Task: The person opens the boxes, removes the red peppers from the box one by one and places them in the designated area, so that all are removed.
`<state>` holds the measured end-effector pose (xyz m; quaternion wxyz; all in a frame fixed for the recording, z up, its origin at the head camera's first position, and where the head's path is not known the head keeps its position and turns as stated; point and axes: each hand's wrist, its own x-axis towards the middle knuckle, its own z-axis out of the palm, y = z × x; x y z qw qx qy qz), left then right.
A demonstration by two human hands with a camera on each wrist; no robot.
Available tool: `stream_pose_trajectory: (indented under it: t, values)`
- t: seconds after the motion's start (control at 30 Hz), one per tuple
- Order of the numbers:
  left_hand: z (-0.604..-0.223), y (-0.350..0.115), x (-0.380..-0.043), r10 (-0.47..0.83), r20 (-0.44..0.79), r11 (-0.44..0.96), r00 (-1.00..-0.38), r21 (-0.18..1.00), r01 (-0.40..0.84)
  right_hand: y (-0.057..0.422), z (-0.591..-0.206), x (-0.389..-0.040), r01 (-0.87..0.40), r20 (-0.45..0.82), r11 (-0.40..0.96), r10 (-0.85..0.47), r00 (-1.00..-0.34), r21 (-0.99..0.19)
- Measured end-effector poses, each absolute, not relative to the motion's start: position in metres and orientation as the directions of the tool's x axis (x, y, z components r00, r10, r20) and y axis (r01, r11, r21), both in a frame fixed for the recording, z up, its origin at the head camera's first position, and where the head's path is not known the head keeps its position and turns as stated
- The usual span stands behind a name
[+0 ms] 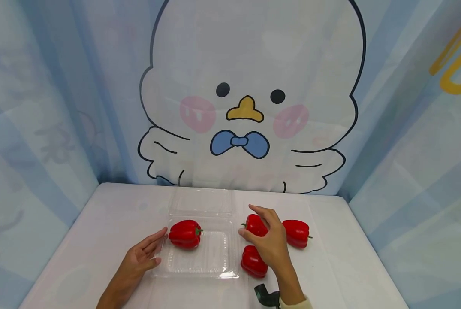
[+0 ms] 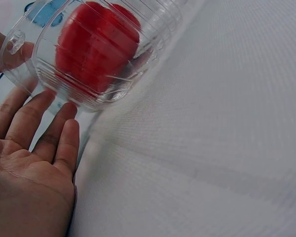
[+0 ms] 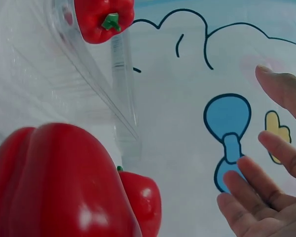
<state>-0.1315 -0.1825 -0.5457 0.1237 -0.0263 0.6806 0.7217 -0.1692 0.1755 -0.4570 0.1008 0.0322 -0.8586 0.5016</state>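
A clear plastic clamshell box [image 1: 197,267] lies on the table with its lid [image 1: 199,201] folded back. One red bell pepper [image 1: 184,234] sits in the box's left part, its green stem pointing right. My left hand [image 1: 137,257] is at the box's left edge; in the left wrist view its fingers [image 2: 27,118] are extended against the clear wall. Above the loose peppers hovers my right hand [image 1: 272,242], thumb and fingers spread, holding nothing. Around it lie a back pepper [image 1: 253,225], a front pepper [image 1: 252,262] and a right pepper [image 1: 297,234], partly covered by the hand.
A white cloth covers the table [image 1: 330,274]. Behind it hangs a curtain [image 1: 249,51] printed with a cartoon bird, and more curtain flanks both sides. A dark strap-like piece [image 1: 266,296] shows beside the right wrist.
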Motion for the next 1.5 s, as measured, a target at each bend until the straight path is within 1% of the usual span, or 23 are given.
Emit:
stream_pose_trajectory:
  t: [0.2,0.3,0.53,0.87,1.17,1.5]
  values:
    - [-0.547,-0.183,-0.132,0.145,-0.209,-0.044,-0.967,0.975,-0.217,0.164,-0.462,-0.17,-0.172,0.194,0.444,0.004,-0.981,-0.879]
    - [-0.547,-0.183,-0.132,0.147,-0.214,-0.041,-0.966,0.974,-0.222,0.159,-0.464,-0.17,-0.18,0.193,0.441,-0.015,-0.981,-0.88]
    - [-0.548,-0.183,-0.133,0.148,-0.216,-0.052,-0.965,0.973,-0.226,0.148,-0.469,-0.171,-0.224,0.218,0.414,-0.061,-0.974,-0.882]
    - [-0.548,-0.183,-0.133,0.15,-0.214,-0.049,-0.965,0.973,-0.223,0.13,-0.475,-0.172,-0.209,0.176,0.366,-0.121,-0.977,-0.907]
    - [-0.548,-0.183,-0.132,0.153,-0.217,-0.052,-0.964,0.972,-0.227,0.113,-0.481,-0.171,-0.176,0.13,0.358,-0.149,-0.98,-0.917]
    - [-0.547,-0.183,-0.132,0.149,-0.22,-0.046,-0.964,0.972,-0.229,0.099,-0.486,-0.174,-0.184,0.126,0.344,-0.185,-0.975,-0.921]
